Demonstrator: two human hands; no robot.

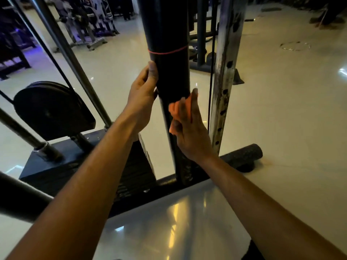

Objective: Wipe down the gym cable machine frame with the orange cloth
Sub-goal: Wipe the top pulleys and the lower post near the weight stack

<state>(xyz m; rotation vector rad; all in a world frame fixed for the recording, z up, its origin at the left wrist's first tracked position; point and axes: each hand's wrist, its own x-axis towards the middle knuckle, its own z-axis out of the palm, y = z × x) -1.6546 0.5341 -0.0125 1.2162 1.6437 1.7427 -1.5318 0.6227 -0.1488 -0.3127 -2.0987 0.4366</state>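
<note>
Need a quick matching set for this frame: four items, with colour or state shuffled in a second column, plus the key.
Items
1. Crumpled orange cloth
2. Thick black padded upright post
3. Thin elastic band around that post
4. Worn metal upright with a row of holes

States
A. Red, looped around the post above both hands
B. Silvery, scuffed, right of the post
C. Held by the left hand at its side
D. Gripped in the right hand, against the post

Pairs: 1-D, 2-C, 3-A, 4-B
</note>
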